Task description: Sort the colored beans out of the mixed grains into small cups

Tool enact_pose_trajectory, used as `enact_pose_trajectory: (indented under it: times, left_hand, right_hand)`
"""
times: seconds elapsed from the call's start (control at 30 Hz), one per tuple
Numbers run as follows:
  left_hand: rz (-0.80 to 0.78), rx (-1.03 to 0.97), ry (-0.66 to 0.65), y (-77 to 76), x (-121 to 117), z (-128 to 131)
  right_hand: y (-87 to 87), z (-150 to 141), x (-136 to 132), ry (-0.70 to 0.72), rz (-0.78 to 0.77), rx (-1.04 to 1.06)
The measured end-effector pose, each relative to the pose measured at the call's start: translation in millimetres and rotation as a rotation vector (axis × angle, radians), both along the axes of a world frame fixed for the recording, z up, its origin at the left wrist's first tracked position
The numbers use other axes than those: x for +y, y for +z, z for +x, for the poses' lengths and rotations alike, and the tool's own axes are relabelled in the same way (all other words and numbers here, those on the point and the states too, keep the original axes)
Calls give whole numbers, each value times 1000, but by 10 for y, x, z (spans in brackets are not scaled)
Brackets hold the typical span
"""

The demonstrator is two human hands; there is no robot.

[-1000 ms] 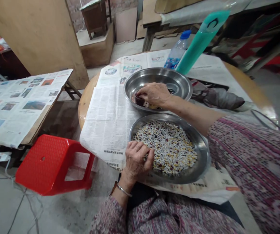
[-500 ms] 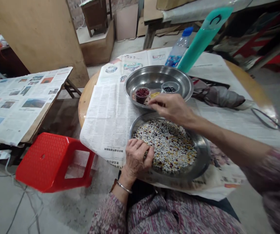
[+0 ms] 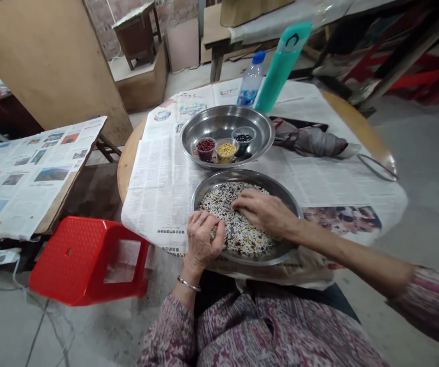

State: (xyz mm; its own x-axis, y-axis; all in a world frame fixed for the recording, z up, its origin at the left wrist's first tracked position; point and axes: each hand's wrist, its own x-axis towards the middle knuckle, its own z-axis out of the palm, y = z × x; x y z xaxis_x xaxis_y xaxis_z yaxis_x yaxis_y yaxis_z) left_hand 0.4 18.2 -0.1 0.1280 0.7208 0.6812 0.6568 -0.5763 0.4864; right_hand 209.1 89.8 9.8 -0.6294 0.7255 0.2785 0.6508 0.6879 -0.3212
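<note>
In the head view, what catches my eye is the near bowl (image 3: 242, 176), a wide steel one of mixed white, dark, red and yellow grains on the newspaper-covered surface (image 3: 127, 176). The left hand (image 3: 203, 237) is curled at its left rim, thumb folded towards the fingers; whether it grips the rim or keeps grains inside, I cannot tell. The right hand (image 3: 267, 211) reaches over the grains, its bent fingertips close together, though I can't tell if they are fully closed or have hold of anything. Beyond the near bowl sits the far bowl (image 3: 219, 122), with a red-bean cup (image 3: 206, 145), a yellow-grain cup (image 3: 226, 149) and a black-bean cup (image 3: 243, 137) inside. A sleeve or wrist knocking the near bowl's rim could tip it and scatter grains, as it lies close to the lap. The cups stand close together, so a careless knuckle might upset one, or a loose pinch drop a bean in the wrong cup. The right hand hides grains beneath it, the left palm is out of sight, and the grey bundle (image 3: 314, 142) beyond the near bowl, off to the right, is hard to make out.
</note>
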Motion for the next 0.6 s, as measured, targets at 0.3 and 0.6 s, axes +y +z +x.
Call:
enact_pose_trajectory:
  times: [0.3,0.6]
  left_hand:
    - [2,36,14,8,12,-20]
    - [-31,46,24,24,0,-21]
  right_hand:
    - [-67,-306,-23,52,95,-28]
    - [-130,149,-228,202,99,5]
